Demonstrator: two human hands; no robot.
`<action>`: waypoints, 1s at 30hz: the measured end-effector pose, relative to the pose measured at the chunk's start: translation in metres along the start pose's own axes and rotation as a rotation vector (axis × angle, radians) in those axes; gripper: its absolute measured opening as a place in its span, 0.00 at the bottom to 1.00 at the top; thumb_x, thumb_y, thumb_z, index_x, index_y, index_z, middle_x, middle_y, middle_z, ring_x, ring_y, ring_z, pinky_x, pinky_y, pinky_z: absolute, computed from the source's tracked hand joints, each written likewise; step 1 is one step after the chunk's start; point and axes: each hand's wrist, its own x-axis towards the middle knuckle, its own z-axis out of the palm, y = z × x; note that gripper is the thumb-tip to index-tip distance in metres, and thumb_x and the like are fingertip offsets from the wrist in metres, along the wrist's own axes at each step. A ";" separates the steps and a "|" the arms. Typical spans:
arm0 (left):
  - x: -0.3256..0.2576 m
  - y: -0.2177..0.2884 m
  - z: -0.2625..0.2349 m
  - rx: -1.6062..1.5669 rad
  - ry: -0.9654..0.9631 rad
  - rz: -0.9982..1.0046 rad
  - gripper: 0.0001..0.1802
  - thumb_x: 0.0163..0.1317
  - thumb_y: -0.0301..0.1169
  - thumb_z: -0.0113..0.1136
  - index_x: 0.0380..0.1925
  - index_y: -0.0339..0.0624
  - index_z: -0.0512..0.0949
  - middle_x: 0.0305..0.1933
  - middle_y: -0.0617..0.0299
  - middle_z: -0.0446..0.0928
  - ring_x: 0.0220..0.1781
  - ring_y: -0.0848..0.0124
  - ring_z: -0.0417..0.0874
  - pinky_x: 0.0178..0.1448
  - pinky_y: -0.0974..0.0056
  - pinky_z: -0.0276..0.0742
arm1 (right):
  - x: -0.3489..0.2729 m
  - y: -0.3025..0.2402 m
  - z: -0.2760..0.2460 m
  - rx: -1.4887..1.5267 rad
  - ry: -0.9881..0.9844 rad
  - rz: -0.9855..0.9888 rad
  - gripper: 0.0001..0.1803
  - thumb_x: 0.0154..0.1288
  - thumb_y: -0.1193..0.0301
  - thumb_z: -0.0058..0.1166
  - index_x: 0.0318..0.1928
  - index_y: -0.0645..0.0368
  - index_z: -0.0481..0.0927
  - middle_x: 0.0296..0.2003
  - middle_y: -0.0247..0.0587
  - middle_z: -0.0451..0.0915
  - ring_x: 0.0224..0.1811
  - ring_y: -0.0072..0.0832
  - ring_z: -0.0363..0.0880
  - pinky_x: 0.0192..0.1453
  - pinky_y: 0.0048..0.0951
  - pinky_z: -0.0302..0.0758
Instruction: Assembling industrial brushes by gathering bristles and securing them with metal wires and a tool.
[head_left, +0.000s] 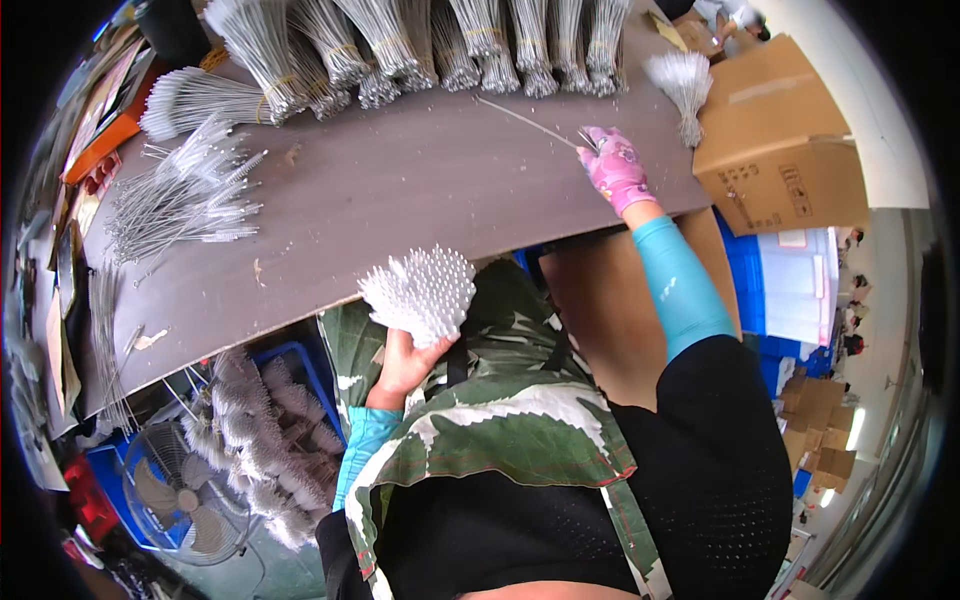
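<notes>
My left hand (408, 362), bare, is closed around a thick bundle of small white-bristled wire brushes (425, 292), held upright over my lap at the table's front edge. My right hand (615, 168), in a pink patterned glove, is closed on a thin metal wire (530, 122) that points away to the upper left, over the table (400, 190). Something small and dark shows at its fingertips, too small to name. On the left of the table lies a loose pile of similar thin wire brushes (190, 190), spread in several directions.
Tied wire bundles (385, 45) stand along the far edge; one bundle (205, 102) lies at their left. A white-bristled bundle (683, 85) and a cardboard box (780, 140) are at right. Below the table at left are a fan (188, 500) and fluffy brush bundles (255, 430).
</notes>
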 end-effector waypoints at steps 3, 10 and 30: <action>-0.004 -0.007 0.004 0.001 0.098 -0.056 0.29 0.48 0.29 0.72 0.48 0.33 0.71 0.46 0.59 0.76 0.47 0.70 0.75 0.54 0.64 0.71 | -0.024 0.008 -0.009 -0.080 -0.233 -0.034 0.14 0.56 0.66 0.55 0.44 0.53 0.76 0.42 0.48 0.78 0.43 0.49 0.77 0.46 0.45 0.74; 0.003 0.000 0.016 0.373 0.203 -0.010 0.32 0.42 0.36 0.76 0.45 0.30 0.75 0.44 0.55 0.77 0.45 0.65 0.76 0.55 0.61 0.70 | -0.158 0.021 -0.066 0.640 -0.402 0.093 0.05 0.58 0.72 0.51 0.34 0.58 0.75 0.23 0.37 0.74 0.25 0.22 0.71 0.32 0.28 0.71; 0.000 0.009 0.025 0.256 0.266 -0.087 0.33 0.44 0.35 0.75 0.50 0.35 0.73 0.48 0.59 0.77 0.50 0.69 0.76 0.57 0.64 0.70 | -0.132 -0.009 0.170 1.854 -0.234 0.661 0.06 0.63 0.67 0.53 0.34 0.56 0.78 0.24 0.32 0.75 0.20 0.18 0.69 0.21 0.21 0.63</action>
